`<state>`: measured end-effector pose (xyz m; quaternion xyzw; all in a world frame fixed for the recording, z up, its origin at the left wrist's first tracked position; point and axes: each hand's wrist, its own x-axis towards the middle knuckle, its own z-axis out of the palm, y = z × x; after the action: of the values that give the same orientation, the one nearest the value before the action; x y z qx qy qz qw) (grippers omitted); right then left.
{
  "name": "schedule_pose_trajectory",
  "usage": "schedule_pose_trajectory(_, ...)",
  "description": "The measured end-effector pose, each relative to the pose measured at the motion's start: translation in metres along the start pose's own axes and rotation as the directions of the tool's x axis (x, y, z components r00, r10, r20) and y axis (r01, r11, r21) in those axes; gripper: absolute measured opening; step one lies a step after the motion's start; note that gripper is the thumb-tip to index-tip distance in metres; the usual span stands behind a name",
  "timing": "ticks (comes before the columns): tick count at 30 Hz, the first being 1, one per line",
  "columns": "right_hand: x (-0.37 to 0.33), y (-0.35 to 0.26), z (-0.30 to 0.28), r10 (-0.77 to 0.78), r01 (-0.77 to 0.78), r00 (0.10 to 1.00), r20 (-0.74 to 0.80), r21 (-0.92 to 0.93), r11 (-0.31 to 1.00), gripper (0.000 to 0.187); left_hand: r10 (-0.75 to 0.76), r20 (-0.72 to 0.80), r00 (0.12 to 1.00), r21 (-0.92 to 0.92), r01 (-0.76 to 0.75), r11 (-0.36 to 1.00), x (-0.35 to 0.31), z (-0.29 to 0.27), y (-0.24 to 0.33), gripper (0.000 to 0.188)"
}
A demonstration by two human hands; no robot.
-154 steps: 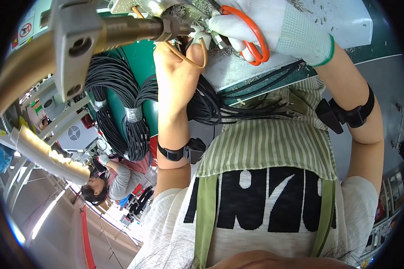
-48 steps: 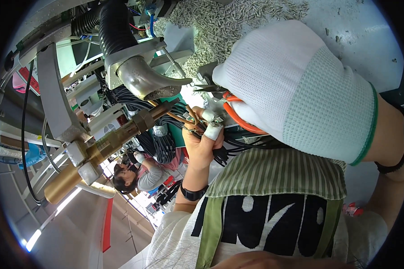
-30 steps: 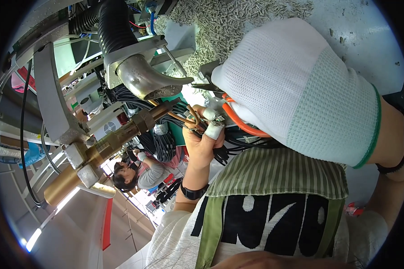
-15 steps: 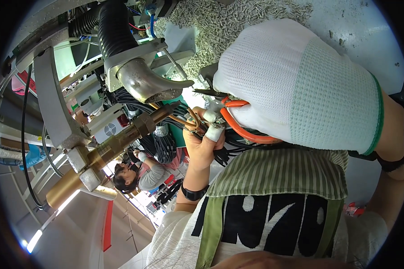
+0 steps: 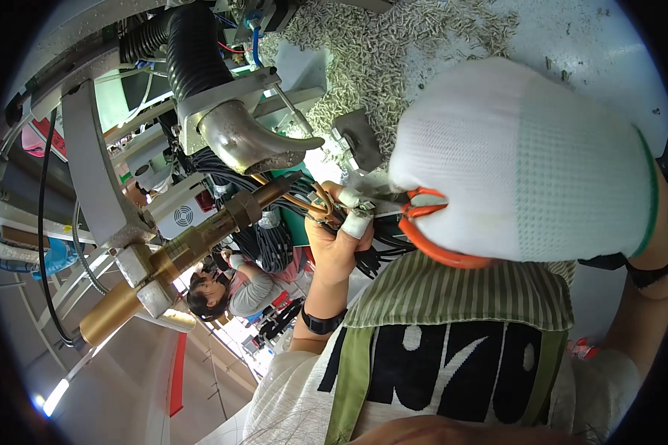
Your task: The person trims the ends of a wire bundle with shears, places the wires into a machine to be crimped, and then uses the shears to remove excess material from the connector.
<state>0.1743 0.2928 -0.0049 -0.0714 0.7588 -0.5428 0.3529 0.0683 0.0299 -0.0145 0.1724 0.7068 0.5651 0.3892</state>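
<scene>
My right hand (image 5: 512,163), in a white knitted glove with a green hem, is closed on orange-handled pliers (image 5: 453,256). Their jaws reach left to my left fingertips; whether they bite on anything is hard to see. My left hand (image 5: 332,248), with white coverings on the thumb and a fingertip, pinches a small metal piece (image 5: 364,205). Black cables (image 5: 390,241) run by that hand, and their join with the piece is hidden. Just left of these fingers is the pointed dark tip of a brass-coloured torch-like tool (image 5: 230,211), beside a bent brown wire (image 5: 319,200).
A curved metal nozzle (image 5: 252,141) on a black corrugated hose (image 5: 193,52) hangs above the left hand. Many small metal bits (image 5: 356,59) cover the far worktop around a dark block (image 5: 358,141). A co-worker (image 5: 237,285) is at the left, beyond hanging cable bundles (image 5: 267,245).
My right hand has moved right and nearer, bringing the pliers' jaws down beside the metal piece in my left hand. The dark block is now uncovered. My left hand has hardly moved.
</scene>
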Motion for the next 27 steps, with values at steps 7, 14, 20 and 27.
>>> schedule_pose_trajectory(7,0.001,0.005,-0.010,-0.049,0.047,0.989,-0.136,-0.022,0.999,0.060,-0.069,0.087,0.994,-0.121,0.080,0.989,0.004,-0.002,0.001,0.020)
schedule_pose_trajectory(14,0.001,0.003,-0.019,-0.105,0.094,0.960,-0.260,-0.054,0.994,0.047,-0.061,0.082,0.995,-0.107,0.070,0.992,0.005,-0.001,-0.001,0.020)
schedule_pose_trajectory(20,-0.002,0.009,-0.023,-0.150,0.126,0.919,-0.365,-0.088,0.988,0.036,-0.055,0.060,0.997,-0.089,0.060,0.994,0.004,0.002,0.001,0.020)
schedule_pose_trajectory(27,-0.008,0.049,-0.025,-0.206,0.156,0.852,-0.482,-0.141,0.978,0.025,-0.030,0.080,0.996,-0.111,0.038,0.993,0.002,0.003,0.001,0.019)
